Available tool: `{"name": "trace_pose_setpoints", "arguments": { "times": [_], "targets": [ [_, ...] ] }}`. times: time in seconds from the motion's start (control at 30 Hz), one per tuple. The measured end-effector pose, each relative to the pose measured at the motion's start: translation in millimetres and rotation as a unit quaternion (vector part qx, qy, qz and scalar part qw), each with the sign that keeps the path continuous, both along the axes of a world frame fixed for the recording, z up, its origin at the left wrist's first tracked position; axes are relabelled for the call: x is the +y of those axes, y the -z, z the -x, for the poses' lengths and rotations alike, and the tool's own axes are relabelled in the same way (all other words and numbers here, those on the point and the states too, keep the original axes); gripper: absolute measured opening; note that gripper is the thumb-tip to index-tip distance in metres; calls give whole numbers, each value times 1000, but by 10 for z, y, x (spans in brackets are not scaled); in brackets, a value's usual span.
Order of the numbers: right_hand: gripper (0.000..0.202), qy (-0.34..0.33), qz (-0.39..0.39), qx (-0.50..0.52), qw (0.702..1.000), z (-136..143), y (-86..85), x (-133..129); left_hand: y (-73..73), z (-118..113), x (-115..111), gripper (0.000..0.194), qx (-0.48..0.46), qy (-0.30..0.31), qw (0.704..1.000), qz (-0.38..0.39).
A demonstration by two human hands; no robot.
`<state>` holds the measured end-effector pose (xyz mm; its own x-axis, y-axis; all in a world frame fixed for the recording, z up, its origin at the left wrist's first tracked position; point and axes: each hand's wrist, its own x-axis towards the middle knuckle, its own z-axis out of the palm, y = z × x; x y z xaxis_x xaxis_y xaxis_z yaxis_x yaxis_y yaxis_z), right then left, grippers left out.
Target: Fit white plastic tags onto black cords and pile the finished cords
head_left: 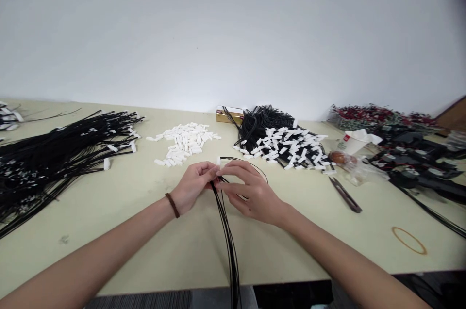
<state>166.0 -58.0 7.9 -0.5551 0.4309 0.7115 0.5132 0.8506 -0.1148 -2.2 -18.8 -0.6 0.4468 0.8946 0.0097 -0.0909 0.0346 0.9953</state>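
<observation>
Near the middle of the table, my left hand (195,184) pinches black wires (226,231) that hang down over the front edge. A white connector (218,160) pokes up between the fingertips of both hands. My right hand (251,191) is curled around the wires from the right, its thumb and fingers closed near the connector; a thin black wire loops behind it. Beyond my hands lies a pile of loose white connectors (186,141). Behind and to the right is a heap of black wires with white connectors (291,146) on their ends.
Black wire bundles (73,149) cover the left side. On the right are snips (345,195), a paper cup (352,143), a plastic bag (358,172), a rubber band (409,240), red and black wires (382,117) and black parts (415,158). A gold box (229,115) stands by the wall.
</observation>
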Motion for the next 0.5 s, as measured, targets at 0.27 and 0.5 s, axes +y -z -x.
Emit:
{"name": "trace_pose_setpoints", "arguments": {
  "times": [0.27,0.5],
  "targets": [
    [10,-29,267,275,923,44,-104,-40,-6,0,4,29,-1,-15,1000,-5],
    [14,65,295,601,740,-492,-266,186,-34,1,-16,28,26,-52,998,1]
  ]
}}
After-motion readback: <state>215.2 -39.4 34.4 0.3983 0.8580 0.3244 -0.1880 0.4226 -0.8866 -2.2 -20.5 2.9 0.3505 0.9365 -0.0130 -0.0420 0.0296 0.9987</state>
